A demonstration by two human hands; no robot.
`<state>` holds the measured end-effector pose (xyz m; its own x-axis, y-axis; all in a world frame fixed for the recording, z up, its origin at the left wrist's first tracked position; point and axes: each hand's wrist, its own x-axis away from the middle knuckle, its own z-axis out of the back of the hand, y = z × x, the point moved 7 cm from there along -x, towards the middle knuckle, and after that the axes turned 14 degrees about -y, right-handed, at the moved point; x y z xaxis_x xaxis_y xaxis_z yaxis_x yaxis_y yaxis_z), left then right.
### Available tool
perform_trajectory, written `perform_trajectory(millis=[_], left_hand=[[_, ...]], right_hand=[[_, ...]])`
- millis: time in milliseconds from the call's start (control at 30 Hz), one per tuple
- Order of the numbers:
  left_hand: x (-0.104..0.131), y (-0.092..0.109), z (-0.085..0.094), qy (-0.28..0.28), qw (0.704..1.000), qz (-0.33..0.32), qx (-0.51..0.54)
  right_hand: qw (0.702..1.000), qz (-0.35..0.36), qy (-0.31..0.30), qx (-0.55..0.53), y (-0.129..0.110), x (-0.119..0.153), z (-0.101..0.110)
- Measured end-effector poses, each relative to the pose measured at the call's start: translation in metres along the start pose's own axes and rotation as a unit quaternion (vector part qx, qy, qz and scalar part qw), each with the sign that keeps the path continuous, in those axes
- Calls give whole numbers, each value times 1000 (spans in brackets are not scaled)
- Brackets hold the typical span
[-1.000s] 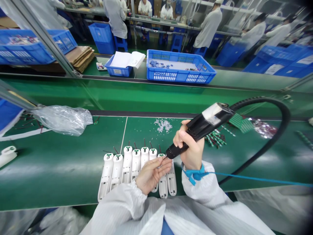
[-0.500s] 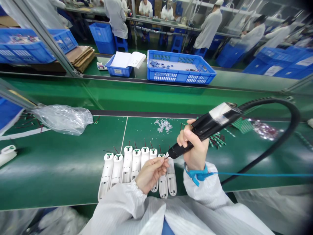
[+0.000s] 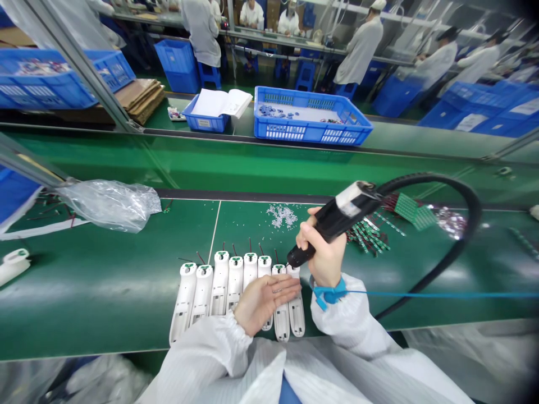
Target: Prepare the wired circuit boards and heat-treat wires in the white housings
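Observation:
My right hand (image 3: 326,255) is wrapped around a black electric screwdriver (image 3: 332,224), which tilts down to the left. Its nose is close over the top of a white plastic housing (image 3: 281,322) near the right end of a row of several. My left hand (image 3: 263,300) lies palm up over the row, fingers stretched out. Small specks, perhaps screws, show on its fingers but are too small to be sure. Each uncovered housing has a green circuit board at its top, and thin dark red wires stick up there.
Loose small screws (image 3: 282,216) lie scattered beyond the row. Green circuit strips (image 3: 370,235) are heaped at right, and a clear plastic bag (image 3: 113,205) lies at left. The screwdriver's thick black cable (image 3: 474,207) loops at right. A blue crate (image 3: 311,132) stands at the back.
My left fingers have opened from a pinch near the bit into a flat, upturned palm. The screwdriver in my right hand has moved left and slightly down, to above the housing.

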<state>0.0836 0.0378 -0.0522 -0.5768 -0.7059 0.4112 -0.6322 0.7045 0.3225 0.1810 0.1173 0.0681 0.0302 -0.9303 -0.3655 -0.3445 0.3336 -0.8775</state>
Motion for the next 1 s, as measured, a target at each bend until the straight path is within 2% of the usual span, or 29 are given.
perform_trajectory(millis=[133,267,533,833,1000], left_hand=[[2,-6,10,31,999,-3,-26],[0,-12,16,47,998,-7,-46],[-2,-14,19,35,998,-24,-44],[-5,-15,20,47,997,-35,-56],[-1,-12,18,47,995,-42,-82]], right_hand=[[999,-34,4,32,21,-3,3],[997,-47,9,53,29,-4,3],[996,-61,2,59,34,-7,0],[993,-79,-18,89,39,-10,-6],[996,-53,-31,59,29,-11,-5]])
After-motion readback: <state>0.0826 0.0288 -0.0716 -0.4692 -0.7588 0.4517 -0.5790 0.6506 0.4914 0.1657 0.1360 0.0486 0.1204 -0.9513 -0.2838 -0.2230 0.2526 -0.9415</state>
